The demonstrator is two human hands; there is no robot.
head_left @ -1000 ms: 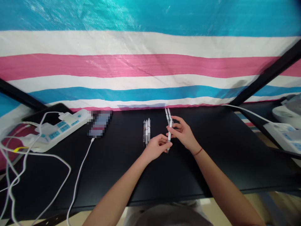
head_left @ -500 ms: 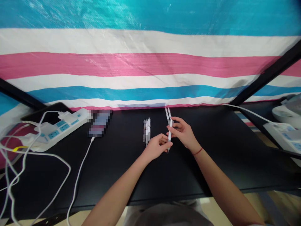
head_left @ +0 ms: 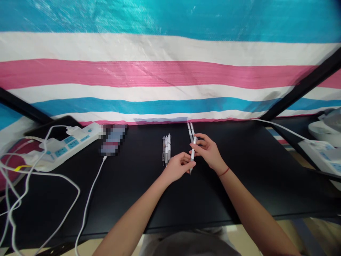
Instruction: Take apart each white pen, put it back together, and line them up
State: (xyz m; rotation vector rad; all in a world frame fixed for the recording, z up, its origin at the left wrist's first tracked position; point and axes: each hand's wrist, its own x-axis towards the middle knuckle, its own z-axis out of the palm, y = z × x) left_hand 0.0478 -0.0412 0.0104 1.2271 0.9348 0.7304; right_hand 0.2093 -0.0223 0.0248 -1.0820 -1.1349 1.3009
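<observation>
A big woven plastic sheet (head_left: 160, 74) with wide stripes of turquoise, white, pink and blue hangs behind a flat black desk (head_left: 213, 202), and a black metal bar (head_left: 301, 83) crosses the sheet at the right side. In the middle of the desk, a group of three slim grey and white pens (head_left: 166, 149) lies close together, side by side, just beside the left hand (head_left: 178, 167). The right hand (head_left: 209, 151), with a thin red cord (head_left: 224, 172) around its wrist, has a closed grip on one white-and-grey pen (head_left: 192, 153), which stands tilted with its tip pointing toward the person. The fingertips (head_left: 188, 158) of the left hand are at the lower part of this same pen, but I cannot tell if this hand is really gripping it. Two white pens (head_left: 190, 130) are just behind the right hand, near the far edge of the desk, and their lower ends are hidden by the fingers. On the left of the desk are a white power strip (head_left: 64, 146), a phone with a blurred screen (head_left: 113, 140) and a white charging cable (head_left: 92, 188).
</observation>
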